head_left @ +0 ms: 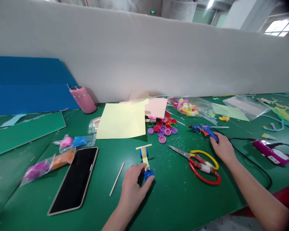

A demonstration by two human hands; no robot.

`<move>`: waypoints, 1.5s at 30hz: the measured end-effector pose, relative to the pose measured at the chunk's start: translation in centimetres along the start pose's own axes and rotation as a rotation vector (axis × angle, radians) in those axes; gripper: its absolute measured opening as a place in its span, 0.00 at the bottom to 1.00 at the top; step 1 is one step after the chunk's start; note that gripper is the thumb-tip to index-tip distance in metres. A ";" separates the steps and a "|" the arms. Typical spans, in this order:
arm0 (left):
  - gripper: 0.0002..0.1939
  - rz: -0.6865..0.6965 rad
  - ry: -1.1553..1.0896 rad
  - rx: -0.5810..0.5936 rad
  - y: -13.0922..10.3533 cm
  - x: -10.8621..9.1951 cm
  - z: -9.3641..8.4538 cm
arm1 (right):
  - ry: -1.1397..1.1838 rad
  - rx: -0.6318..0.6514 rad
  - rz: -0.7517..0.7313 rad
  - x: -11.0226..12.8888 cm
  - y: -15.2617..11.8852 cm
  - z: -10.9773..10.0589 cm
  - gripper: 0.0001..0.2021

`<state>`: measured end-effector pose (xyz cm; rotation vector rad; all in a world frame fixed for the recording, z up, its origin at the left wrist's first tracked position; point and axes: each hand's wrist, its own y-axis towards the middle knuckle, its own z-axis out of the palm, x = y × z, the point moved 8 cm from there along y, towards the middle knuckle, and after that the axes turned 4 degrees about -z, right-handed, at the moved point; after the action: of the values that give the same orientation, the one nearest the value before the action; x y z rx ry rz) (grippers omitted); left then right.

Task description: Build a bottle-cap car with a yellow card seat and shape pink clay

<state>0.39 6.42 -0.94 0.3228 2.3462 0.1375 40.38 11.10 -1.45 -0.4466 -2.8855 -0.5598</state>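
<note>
My left hand (134, 183) pinches the near end of a small craft model (144, 157) between thumb and fingers. The model has a pale yellow strip body, blue parts at both ends and a thin stick across its far end. To its left lies a loose wooden stick (117, 179). My right hand (222, 148) is closed round the handle of a blue glue gun (204, 129), whose nozzle points left. Between my hands rest scissors (191, 155) with yellow and red handles. The model's near end is partly hidden by my fingers.
A phone (74, 181) and bagged clay (48, 165) lie at left. Yellow paper (122, 120) and coloured bottle caps (162, 128) sit behind the model. A pink tumbler (83, 98) stands by the white partition (144, 57). A cable runs near a purple power strip (271, 152).
</note>
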 end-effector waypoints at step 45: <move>0.14 0.064 -0.002 0.075 0.3 -0.8 1.0 | 0.992 0.521 -0.484 25.6 -11.6 0.3 0.10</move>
<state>1.71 6.44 -1.04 0.4345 2.3434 0.0801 12.54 7.57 0.02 0.4931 -2.0036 -0.0139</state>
